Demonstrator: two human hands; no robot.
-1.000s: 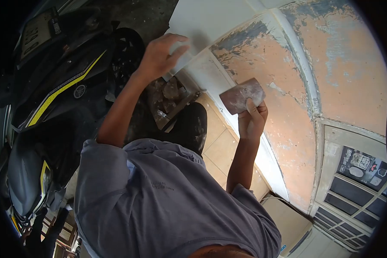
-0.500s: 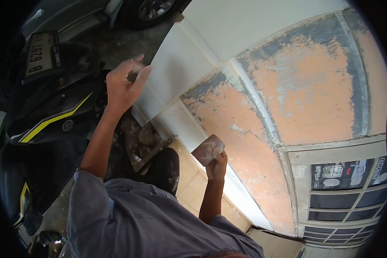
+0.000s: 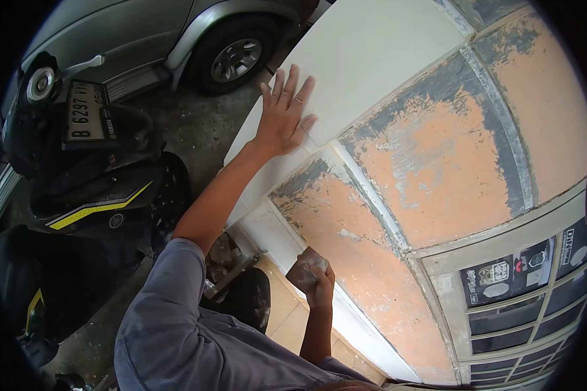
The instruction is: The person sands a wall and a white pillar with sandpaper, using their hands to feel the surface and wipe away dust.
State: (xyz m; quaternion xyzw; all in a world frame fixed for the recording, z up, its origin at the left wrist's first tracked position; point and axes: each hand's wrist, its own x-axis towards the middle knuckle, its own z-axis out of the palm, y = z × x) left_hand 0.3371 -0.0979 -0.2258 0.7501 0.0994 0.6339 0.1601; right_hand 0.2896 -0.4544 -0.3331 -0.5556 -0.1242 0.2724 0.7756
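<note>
My left hand (image 3: 284,117) lies with its fingers spread on the smooth white wall surface (image 3: 352,65), seemingly touching it. Low and nearer my body, my right hand (image 3: 322,287) grips a piece of sandpaper (image 3: 301,271), brown and smeared with pale dust. The sandpaper is beside the orange wall panel (image 3: 365,254), apart from it as far as I can see. That panel has rough grey patches along its upper edge. A second orange panel (image 3: 443,150) with grey borders sits farther up, past a pale raised strip (image 3: 372,195).
A black motorcycle (image 3: 104,195) with a yellow stripe stands at left. Behind it is a parked car with a dark wheel (image 3: 235,58). A framed window (image 3: 509,280) with stickers is at right. Tan floor tiles (image 3: 290,326) run along the wall base.
My left hand has moved up and right from the air onto the white surface, its fingers spreading. My right hand with the sandpaper appears lower, and the whole view has shifted.
</note>
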